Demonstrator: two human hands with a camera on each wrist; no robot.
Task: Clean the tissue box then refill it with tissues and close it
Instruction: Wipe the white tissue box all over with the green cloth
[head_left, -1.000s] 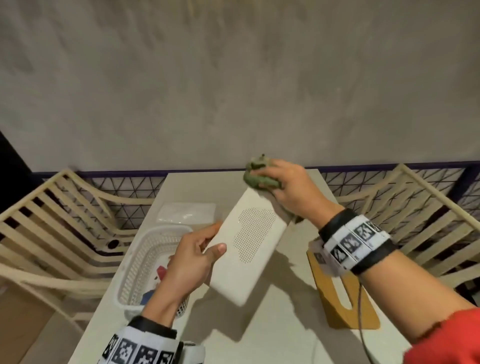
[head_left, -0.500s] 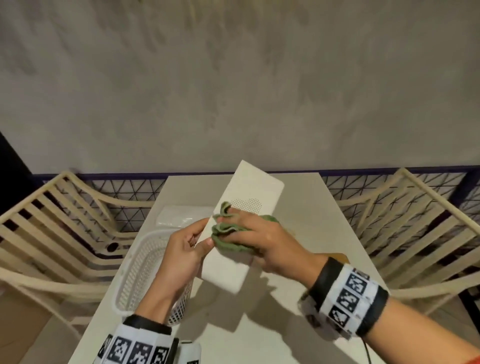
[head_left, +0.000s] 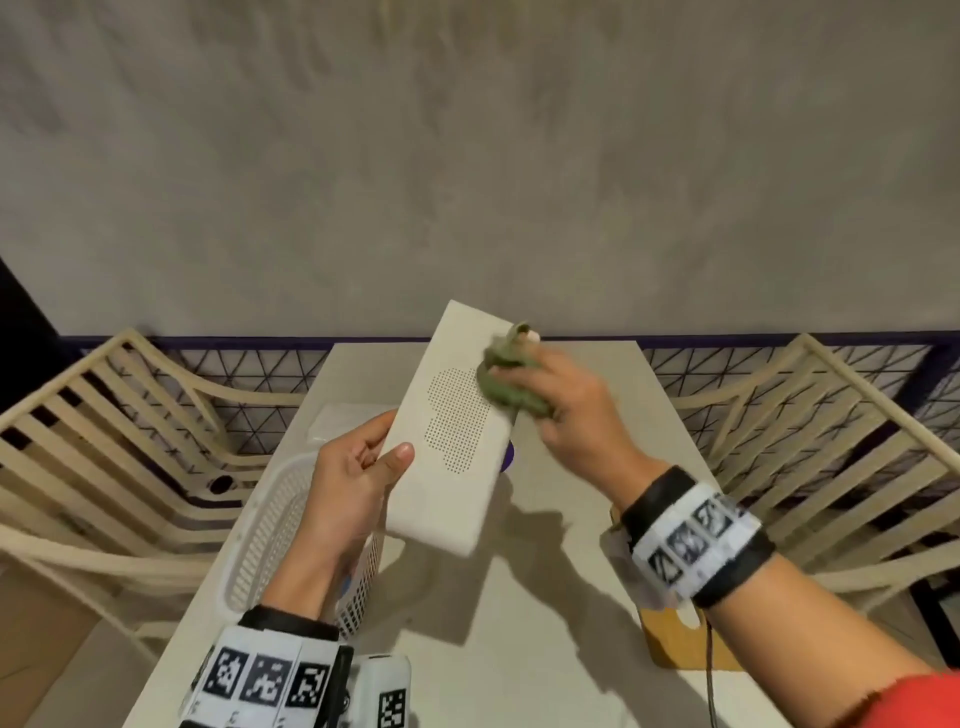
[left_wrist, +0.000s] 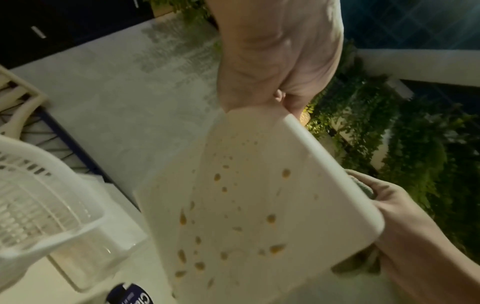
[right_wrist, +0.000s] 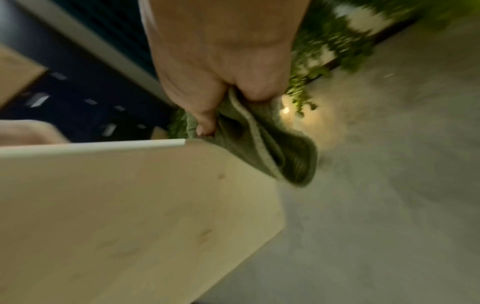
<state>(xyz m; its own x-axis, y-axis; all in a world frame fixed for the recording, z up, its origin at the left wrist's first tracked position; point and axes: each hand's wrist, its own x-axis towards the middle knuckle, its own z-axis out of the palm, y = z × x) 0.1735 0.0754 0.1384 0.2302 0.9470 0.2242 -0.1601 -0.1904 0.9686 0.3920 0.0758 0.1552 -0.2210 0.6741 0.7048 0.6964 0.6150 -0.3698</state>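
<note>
A white tissue box (head_left: 452, 431) with a dotted pattern on its face is held tilted above the table. My left hand (head_left: 353, 483) grips its near left edge, thumb on the face. In the left wrist view the box's inside (left_wrist: 249, 205) shows brownish spots. My right hand (head_left: 566, 410) grips a crumpled green cloth (head_left: 506, 384) and presses it on the box's far right edge. The right wrist view shows the cloth (right_wrist: 262, 144) bunched in the fingers against the box's wall (right_wrist: 124, 205). A clear pack of tissues (head_left: 337, 423) lies on the table behind my left hand.
A white slatted basket (head_left: 265, 525) stands on the table (head_left: 561, 649) at the left, under my left arm. A brown wooden lid (head_left: 670, 639) lies at the right, below my right wrist. Cream slatted chairs (head_left: 104, 457) flank the table; a grey wall stands behind.
My right hand has swept the cloth from the box's near middle back up to its far right end. The left hand keeps its grip; the box shifted slightly.
</note>
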